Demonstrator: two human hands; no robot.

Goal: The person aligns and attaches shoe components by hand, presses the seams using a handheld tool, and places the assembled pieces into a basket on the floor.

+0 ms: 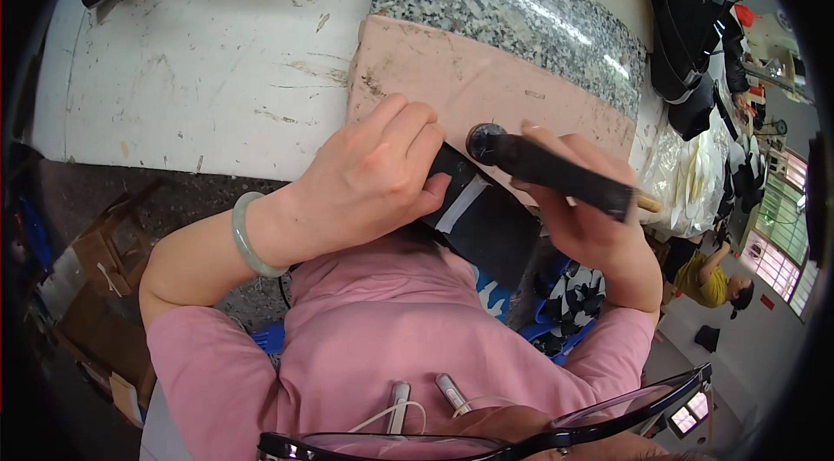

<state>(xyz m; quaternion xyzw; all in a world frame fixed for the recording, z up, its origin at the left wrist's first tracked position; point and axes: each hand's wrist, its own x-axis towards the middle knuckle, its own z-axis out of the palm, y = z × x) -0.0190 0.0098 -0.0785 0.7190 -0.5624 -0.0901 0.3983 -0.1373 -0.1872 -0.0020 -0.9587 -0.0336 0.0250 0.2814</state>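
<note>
My left hand (373, 170) lies on the near edge of a pinkish board, its fingers curled over a black flat piece (495, 235). A pale grey strip crosses that piece, which hangs over the edge toward my lap. In my right hand (595, 209) is a dark hammer (556, 170), its round face tilted to the left over the board. A bit of light wood sticks out at the hammer's right end. The hammer's face is close to the black piece; whether they touch I cannot tell.
The pinkish board (486, 70) rests against a speckled granite slab (512, 0) on a scuffed white table (200, 70). Black bags (686, 44) and a clear plastic bag of pale pieces (695, 179) stand at right. A person in yellow (702, 278) is farther off.
</note>
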